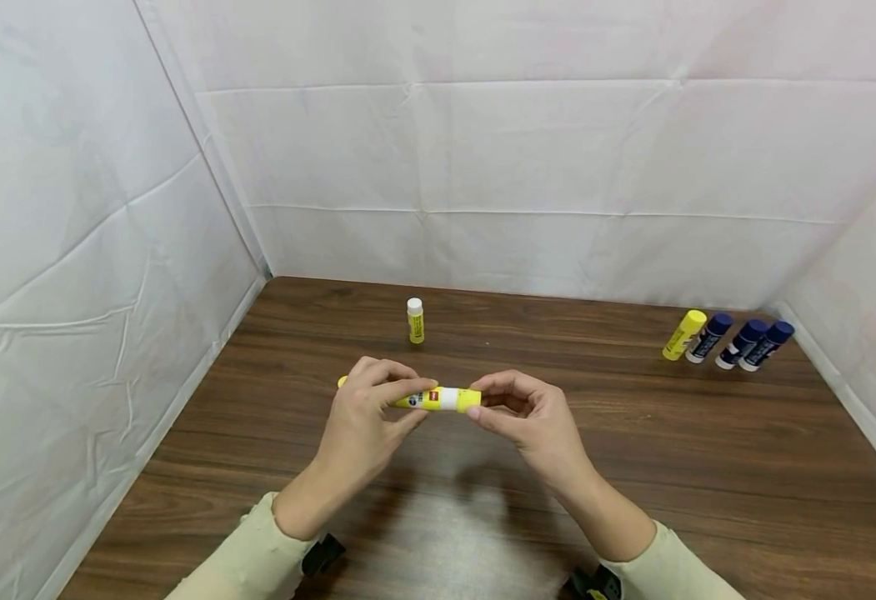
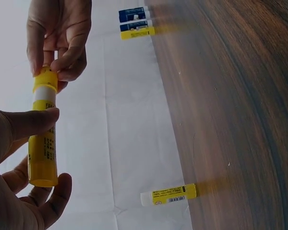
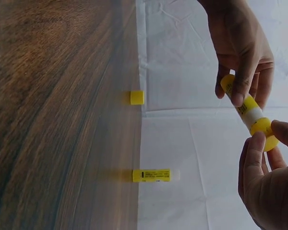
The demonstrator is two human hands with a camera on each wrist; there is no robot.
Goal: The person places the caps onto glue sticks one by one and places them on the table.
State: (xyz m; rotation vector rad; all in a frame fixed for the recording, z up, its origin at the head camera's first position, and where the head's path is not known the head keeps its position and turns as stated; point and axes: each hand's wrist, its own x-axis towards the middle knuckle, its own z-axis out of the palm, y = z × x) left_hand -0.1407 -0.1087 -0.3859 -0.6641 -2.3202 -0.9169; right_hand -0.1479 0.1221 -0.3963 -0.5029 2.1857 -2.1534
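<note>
Level above the table, a yellow glue stick (image 1: 448, 399) with a white band is held between both hands. My left hand (image 1: 366, 408) grips its body, thumb on one side and fingers on the other. At the other end, the thumb and fingers of my right hand (image 1: 531, 417) pinch the yellow cap (image 1: 469, 401); the white band shows beside it. Beyond the hands a second glue stick (image 1: 416, 322) stands upright, uncapped, its white top showing. A loose yellow cap (image 3: 137, 97) sits on the table, mostly hidden behind my left hand in the head view.
At the back right stand a capped yellow glue stick (image 1: 683, 335) and three glue sticks with dark blue caps, one of them (image 1: 708, 338) right beside the yellow one. White cloth walls (image 1: 520, 150) enclose the brown wooden table (image 1: 242, 417) at the back and sides.
</note>
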